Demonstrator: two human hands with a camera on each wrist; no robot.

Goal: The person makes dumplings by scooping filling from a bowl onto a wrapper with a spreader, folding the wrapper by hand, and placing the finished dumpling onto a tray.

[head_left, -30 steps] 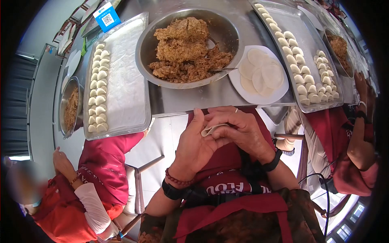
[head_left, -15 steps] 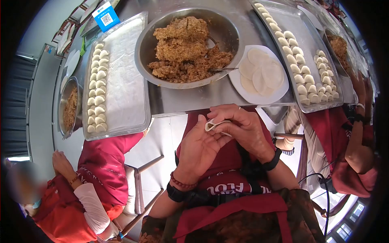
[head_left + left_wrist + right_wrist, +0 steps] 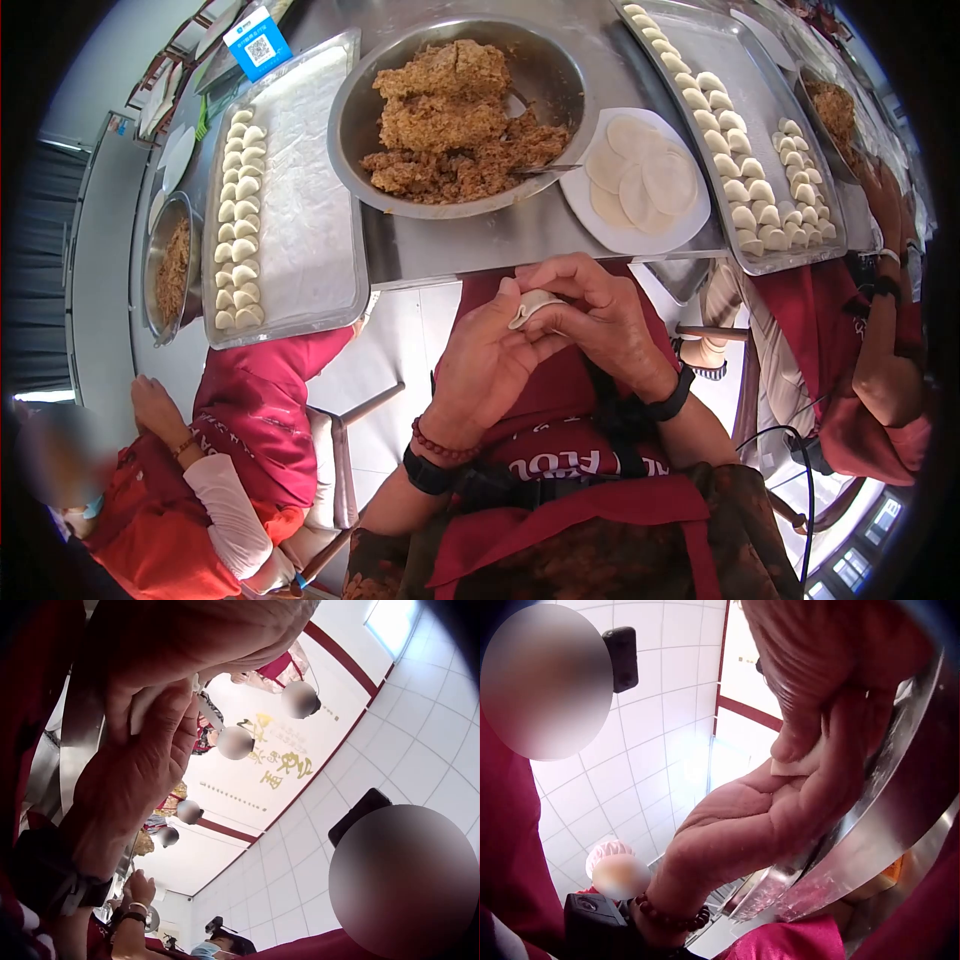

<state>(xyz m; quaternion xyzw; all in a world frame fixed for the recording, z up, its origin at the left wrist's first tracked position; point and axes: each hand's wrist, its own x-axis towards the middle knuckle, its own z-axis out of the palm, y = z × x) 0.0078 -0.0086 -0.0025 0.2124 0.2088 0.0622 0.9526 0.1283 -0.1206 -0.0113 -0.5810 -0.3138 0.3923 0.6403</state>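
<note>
Curled left hand (image 3: pixel 482 365) and pinching right hand (image 3: pixel 612 325) hold a folded dumpling (image 3: pixel 538 303) between them, seemingly nearly sealed, while beyond the hands, shaped dumplings (image 3: pixel 247 187) line both sides and wrappers (image 3: pixel 668 182) and filling (image 3: pixel 440 125) remain.

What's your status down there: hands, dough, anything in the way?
Left hand and right hand both gripping one folded dough wrapper. Metal bowl and plate beyond them on the table. Nothing seen blocking the hands.
</note>
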